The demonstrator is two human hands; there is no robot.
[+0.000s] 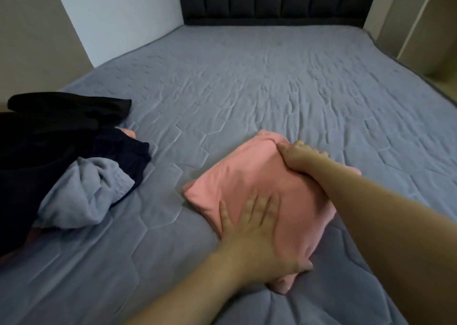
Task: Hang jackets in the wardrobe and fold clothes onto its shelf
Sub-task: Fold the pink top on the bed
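While the left hand [254,223] presses flat and the right hand [300,157] pinches its far edge, the folded pink garment [247,176] looks soft, light and limp, best lifted from beneath both sides.

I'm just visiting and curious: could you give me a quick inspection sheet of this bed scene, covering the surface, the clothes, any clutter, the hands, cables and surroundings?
Surface: a bed with a grey-blue quilted cover, lightly wrinkled.
Job's things: a pink garment, folded into a rough square, lies flat on the bed; a pile of unfolded clothes, black, navy and light grey-blue, sits at the left edge.
Clutter: nothing seen.
Hands: the left hand presses flat on the pink garment's near part, fingers straight; the right hand grips its far right corner, fingers curled over the edge.
Cables: nothing seen.
Surroundings: a dark padded headboard at the far end, pale walls on both sides. No wardrobe in view.
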